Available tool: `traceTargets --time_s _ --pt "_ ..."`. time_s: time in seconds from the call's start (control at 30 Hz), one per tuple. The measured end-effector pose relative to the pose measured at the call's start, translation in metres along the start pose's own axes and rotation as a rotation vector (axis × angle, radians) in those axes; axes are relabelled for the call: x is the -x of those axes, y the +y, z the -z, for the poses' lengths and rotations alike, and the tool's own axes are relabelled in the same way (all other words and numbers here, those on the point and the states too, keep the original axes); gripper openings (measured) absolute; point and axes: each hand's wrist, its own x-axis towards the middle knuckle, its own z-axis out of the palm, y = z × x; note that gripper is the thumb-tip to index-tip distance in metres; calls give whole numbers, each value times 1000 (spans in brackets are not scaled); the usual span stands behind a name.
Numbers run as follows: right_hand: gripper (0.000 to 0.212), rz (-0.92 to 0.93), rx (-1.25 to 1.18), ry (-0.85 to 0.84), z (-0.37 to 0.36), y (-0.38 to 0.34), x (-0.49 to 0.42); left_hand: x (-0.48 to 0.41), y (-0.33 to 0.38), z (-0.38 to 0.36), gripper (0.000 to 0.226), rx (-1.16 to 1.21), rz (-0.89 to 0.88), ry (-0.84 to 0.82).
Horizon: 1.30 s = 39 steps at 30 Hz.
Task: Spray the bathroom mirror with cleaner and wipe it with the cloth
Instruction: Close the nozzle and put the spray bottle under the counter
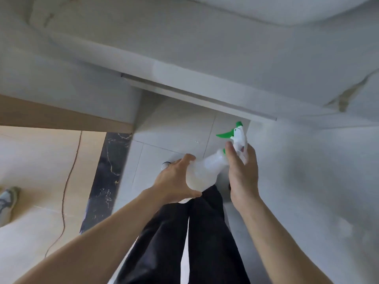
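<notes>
Where the pale floor reaches the far left edge, a grey shoe (pixel 9 201) stands, and beside it a thin cable (pixel 68 181) trails along the boards toward a dark marble threshold (pixel 106 181). Right of that, over the light tiles, the left hand (pixel 174 179) cups the round belly of the spray bottle (pixel 205 171), thumb over the top and fingers curled beneath it. The translucent white bottle lies tilted, its green trigger (pixel 225 134) and nozzle pointing up and away, above black trousers (pixel 205 232). The right hand (pixel 243 173) wraps the bottle's neck just under the spray head, thumb on the near side; no finger sits on the trigger that I can make out.

Neither mirror nor cloth is in view, so this looks like the opening step: getting the cleaner ready in hand. The next move probably calls for settling the right hand's forefinger on the trigger, freeing the left hand, and raising the nozzle toward the glass before squeezing.
</notes>
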Motion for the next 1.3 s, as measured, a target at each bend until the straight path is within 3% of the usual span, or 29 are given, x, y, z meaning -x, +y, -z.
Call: traceTargets --time_s 0.07,0.1,0.23,0.43,0.57,0.8,0.93,1.03,1.2,1.3 --pt "73 -24 49 -46 -1 27 -18 -26 -2 -10 92 3 -7 -12" --pt "75 -44 75 -88 -2 41 -27 -39 -1 -15 90 3 -7 -10" --pt "68 -58 278 -193 -10 79 -66 -85 9 -31 87 53 36 56" --pt "70 59 230 -172 -1 74 -140 -146 20 -34 94 103 -108 142" --pt "62 130 213 -112 9 59 -177 -164 27 -23 99 36 -200 139" --pt "65 363 149 93 19 38 -242 -165 8 -20 70 -27 -173 191" --pt "37 494 160 229 15 29 -275 -164 -1 -23 61 -56 -190 226" --pt "31 554 205 290 11 31 -296 -177 -2 -24 62 -130 -224 266" --pt "77 653 356 385 8 53 -326 -219 5 -26 70 -321 -330 320" --pt "83 654 444 382 2 49 -345 -242 9 -27 70 -329 -304 327"
